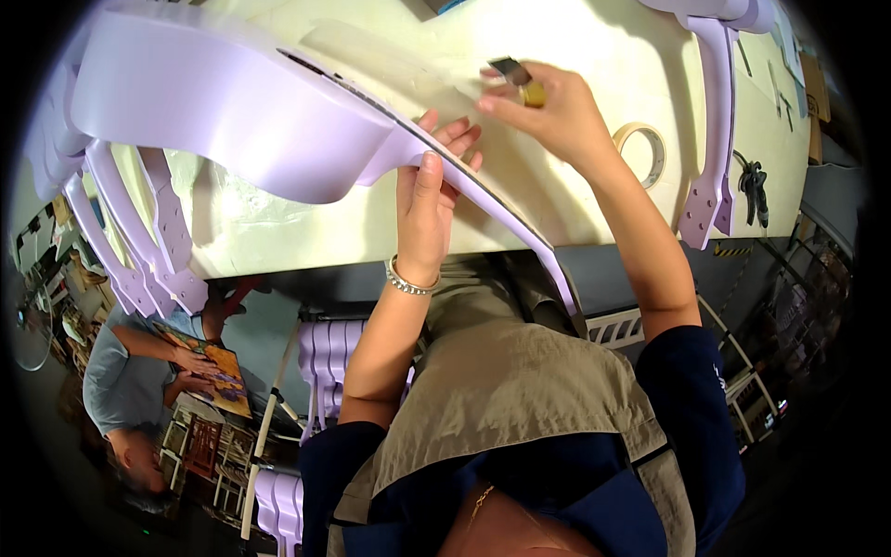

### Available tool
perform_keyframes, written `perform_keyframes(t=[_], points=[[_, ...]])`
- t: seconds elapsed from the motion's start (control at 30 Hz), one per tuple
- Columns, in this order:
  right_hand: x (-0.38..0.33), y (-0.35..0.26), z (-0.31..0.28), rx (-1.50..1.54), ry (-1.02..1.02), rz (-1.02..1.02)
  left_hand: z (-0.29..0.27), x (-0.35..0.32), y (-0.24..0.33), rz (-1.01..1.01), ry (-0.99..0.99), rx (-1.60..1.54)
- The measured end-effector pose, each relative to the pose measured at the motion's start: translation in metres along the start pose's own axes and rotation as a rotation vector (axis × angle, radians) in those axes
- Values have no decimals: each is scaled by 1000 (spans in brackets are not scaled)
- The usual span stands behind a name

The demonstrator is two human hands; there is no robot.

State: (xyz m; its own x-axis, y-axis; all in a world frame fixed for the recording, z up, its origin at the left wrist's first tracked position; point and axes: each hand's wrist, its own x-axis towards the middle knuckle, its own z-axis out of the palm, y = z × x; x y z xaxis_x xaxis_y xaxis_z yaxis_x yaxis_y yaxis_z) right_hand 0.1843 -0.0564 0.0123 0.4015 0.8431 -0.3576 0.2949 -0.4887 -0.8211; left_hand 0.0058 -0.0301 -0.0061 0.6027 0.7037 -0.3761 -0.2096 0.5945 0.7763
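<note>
A lilac-painted guitar body with its neck (269,121) lies on a pale workbench (575,56). My left hand (429,200) grips the neck, thumb on the near side and fingers wrapped over the dark fingerboard edge. My right hand (548,107) is raised just beyond the neck and pinches a small tool with a dark flat blade and a yellowish ferrule (520,82).
A roll of masking tape (645,153) lies right of my right hand. Another lilac guitar neck (715,130) lies at the bench's right, several more hang at the left (130,232). A dark tool (754,186) sits near the right edge. Another person (139,371) works lower left.
</note>
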Motion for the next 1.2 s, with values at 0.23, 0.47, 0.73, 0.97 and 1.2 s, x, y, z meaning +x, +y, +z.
perform_keyframes(t=[0.23,0.47,0.73,0.97,1.2], points=[[-52,20,11,492,-235,159,10,8,0,-15,83,-180],[-49,33,-3,439,-337,64,18,11,-3,-2,216,-241],[-6,-22,-9,-60,-86,-355,21,12,-7,25,259,-151],[17,-44,5,-566,-31,-820,18,15,-13,77,229,-153],[26,-48,10,-634,-28,-938,16,16,-18,80,239,-141]])
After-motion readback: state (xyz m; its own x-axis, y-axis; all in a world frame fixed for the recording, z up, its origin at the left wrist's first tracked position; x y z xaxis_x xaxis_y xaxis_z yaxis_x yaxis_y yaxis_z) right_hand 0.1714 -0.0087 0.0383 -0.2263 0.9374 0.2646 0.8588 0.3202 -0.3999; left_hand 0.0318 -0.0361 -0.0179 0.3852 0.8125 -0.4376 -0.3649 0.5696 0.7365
